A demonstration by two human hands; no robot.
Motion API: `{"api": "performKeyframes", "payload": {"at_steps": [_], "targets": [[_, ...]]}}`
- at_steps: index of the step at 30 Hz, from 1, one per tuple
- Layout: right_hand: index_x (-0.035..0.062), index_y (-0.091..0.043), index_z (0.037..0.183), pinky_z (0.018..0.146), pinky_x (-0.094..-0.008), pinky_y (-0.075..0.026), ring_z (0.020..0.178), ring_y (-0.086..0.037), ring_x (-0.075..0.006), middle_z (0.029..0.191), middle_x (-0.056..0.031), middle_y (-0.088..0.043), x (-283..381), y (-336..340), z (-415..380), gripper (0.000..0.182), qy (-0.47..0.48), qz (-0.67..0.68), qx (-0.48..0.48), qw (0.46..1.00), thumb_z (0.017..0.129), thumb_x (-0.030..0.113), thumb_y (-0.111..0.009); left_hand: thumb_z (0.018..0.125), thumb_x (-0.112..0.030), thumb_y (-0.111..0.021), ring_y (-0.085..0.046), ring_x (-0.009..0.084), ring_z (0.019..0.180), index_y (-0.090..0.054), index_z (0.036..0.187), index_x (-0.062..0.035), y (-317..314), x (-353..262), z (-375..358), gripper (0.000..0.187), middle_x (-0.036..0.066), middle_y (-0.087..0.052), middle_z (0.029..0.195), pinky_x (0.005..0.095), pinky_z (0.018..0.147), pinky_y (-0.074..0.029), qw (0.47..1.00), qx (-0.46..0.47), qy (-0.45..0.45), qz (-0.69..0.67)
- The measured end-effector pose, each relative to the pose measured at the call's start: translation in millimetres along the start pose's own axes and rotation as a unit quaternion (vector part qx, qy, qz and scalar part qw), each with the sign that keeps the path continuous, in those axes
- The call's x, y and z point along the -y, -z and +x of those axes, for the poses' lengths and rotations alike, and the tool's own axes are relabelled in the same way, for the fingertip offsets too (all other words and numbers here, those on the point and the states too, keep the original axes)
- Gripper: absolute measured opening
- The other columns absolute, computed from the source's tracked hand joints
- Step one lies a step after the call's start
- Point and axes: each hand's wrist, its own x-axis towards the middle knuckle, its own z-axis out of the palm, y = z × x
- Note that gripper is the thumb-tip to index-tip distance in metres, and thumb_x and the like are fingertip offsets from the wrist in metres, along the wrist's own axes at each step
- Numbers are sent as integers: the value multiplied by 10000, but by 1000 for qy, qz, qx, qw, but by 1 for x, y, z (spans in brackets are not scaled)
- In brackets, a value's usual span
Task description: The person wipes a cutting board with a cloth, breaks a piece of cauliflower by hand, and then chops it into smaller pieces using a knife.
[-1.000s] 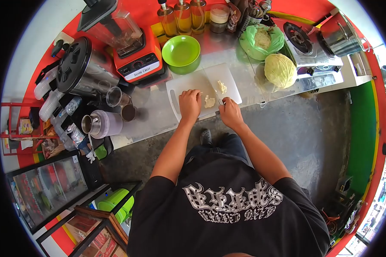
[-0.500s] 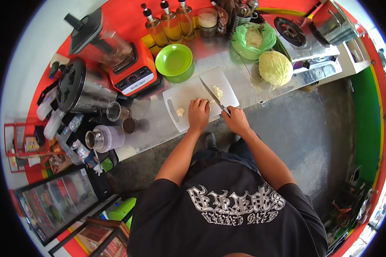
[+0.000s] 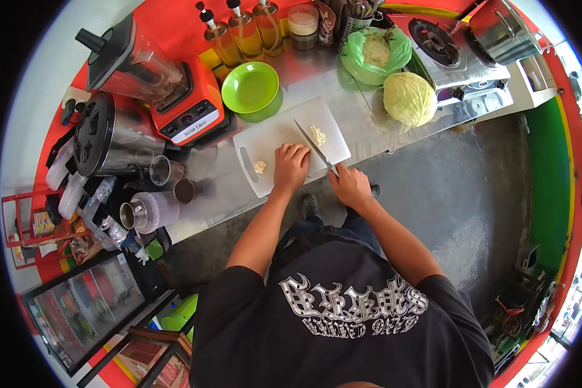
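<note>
My right hand (image 3: 352,186) is closed around the handle of a kitchen knife (image 3: 312,143), whose long blade slants across a white cutting board (image 3: 271,138). Beside the blade, my left hand (image 3: 291,168) presses on the board with its fingers curled and together. Whatever lies under those fingertips is hidden. Finely chopped pale pieces (image 3: 318,136) form a small pile on the blade's far right side. A small pale lump (image 3: 260,167), perhaps garlic, rests near the board's handle slot at the left.
Behind the board stand a green bowl (image 3: 251,87), an orange blender (image 3: 186,110) and several oil bottles (image 3: 244,32). To the right are a cabbage (image 3: 409,99), a green plastic bag (image 3: 374,58) and a gas stove (image 3: 469,81). A metal-topped flask (image 3: 150,212) occupies the left counter.
The whole view has shifted, so the counter and board appear farther left. Relative to the board, the knife has moved slightly to the right. Both hands keep nearly the same pose.
</note>
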Motion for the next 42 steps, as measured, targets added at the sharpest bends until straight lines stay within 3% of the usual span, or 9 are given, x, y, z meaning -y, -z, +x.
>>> {"api": "performKeyframes", "payload": {"at_steps": [6, 13, 18, 28, 30, 34, 36, 42], "targets": [[23, -554, 996, 640, -526, -563, 714, -716, -406, 765, -206, -715, 11, 7, 1, 310, 26, -91, 38, 995, 1026, 331, -559, 838, -98, -754, -596, 255, 1015, -722, 960, -99, -2, 0, -2, 126, -5, -680, 1016, 419, 910, -449, 1000, 2, 11, 3], [37, -515, 1009, 643, -498, -578, 725, -730, -380, 767, -175, -724, 6, -13, 0, 260, 41, -139, 28, 989, 1048, 294, -533, 821, -57, -700, -598, 266, 1029, -730, 1024, -73, -4, 0, -4, 206, 27, -683, 1053, 415, 931, -463, 1000, 1, 13, 5], [44, -507, 1010, 653, -467, -596, 750, -751, -350, 766, -172, -730, 23, 2, 11, 242, 29, -168, 74, 983, 1042, 281, -546, 809, -47, -692, -601, 267, 1028, -730, 1030, -64, -2, 2, -5, 225, 37, -688, 1061, 415, 929, -470, 1000, 0, 18, 5], [46, -530, 983, 597, -431, -594, 708, -756, -322, 753, -169, -733, 19, -10, 17, 180, 50, -157, 34, 986, 1021, 221, -536, 798, -42, -704, -611, 272, 1006, -721, 990, -60, -5, 1, -4, 194, 31, -697, 1049, 426, 894, -467, 1000, -16, 2, -4], [26, -504, 1033, 625, -467, -591, 745, -747, -365, 776, -180, -732, 26, -1, 18, 274, 47, -177, 74, 980, 1039, 295, -558, 800, -46, -704, -611, 272, 1009, -720, 983, -61, -6, 2, -5, 184, 32, -698, 1047, 428, 891, -465, 1000, -16, 4, -6], [30, -506, 1032, 622, -462, -591, 745, -751, -354, 781, -179, -735, 20, -19, 18, 264, 28, -168, 74, 983, 1035, 289, -560, 814, -52, -712, -609, 267, 1018, -717, 985, -63, -5, 3, -4, 172, 35, -699, 1042, 425, 887, -460, 1000, -9, 8, 2], [43, -539, 981, 594, -419, -598, 709, -759, -313, 765, -163, -738, 19, -28, 17, 112, 34, -154, 19, 987, 977, 155, -530, 817, -52, -718, -609, 264, 1018, -714, 984, -64, -6, 3, -4, 168, 35, -699, 1041, 423, 884, -459, 1000, -7, 11, 2], [44, -537, 999, 599, -421, -600, 716, -760, -312, 784, -167, -741, 38, 0, 23, 120, 45, -185, 61, 980, 985, 162, -534, 813, -76, -718, -607, 261, 1013, -723, 977, -70, -1, -1, -4, 165, 25, -704, 1044, 419, 892, -459, 1000, 3, 15, 12]]}}
